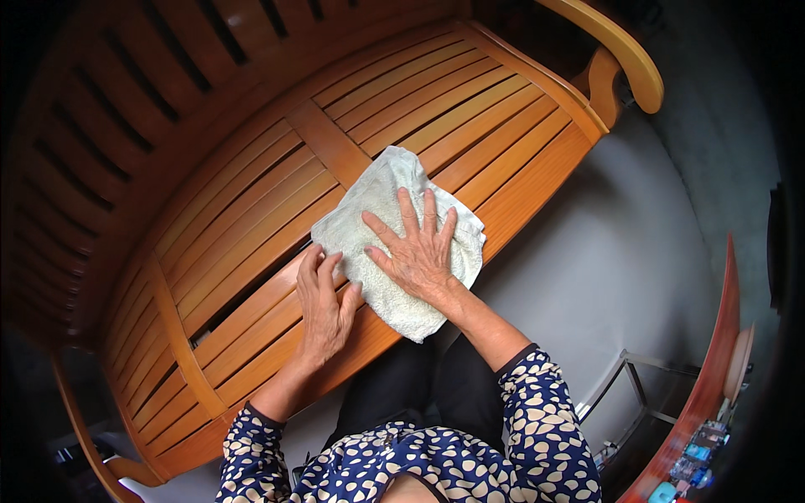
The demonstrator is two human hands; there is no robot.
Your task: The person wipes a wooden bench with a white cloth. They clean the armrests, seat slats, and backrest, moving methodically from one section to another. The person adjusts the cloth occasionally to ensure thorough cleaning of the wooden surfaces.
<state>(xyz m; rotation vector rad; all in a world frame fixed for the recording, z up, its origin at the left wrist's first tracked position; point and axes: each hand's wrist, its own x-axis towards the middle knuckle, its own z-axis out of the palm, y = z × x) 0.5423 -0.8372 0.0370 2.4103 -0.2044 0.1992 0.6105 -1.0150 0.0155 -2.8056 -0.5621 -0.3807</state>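
While the left hand [323,303] lies flat and open on the bench [251,226], fingertips touching the cloth's edge, the right hand [417,251] presses spread-fingered on the pale cloth [377,201], gripping nothing, on the seat's slats.

A home living space, going by the slatted wooden bench [277,193] with curved armrest [616,46] on grey floor [612,260]

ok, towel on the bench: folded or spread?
Folded, it seems: the towel lies as a compact square on the bench, layered edges at its right side, right hand flat on it.
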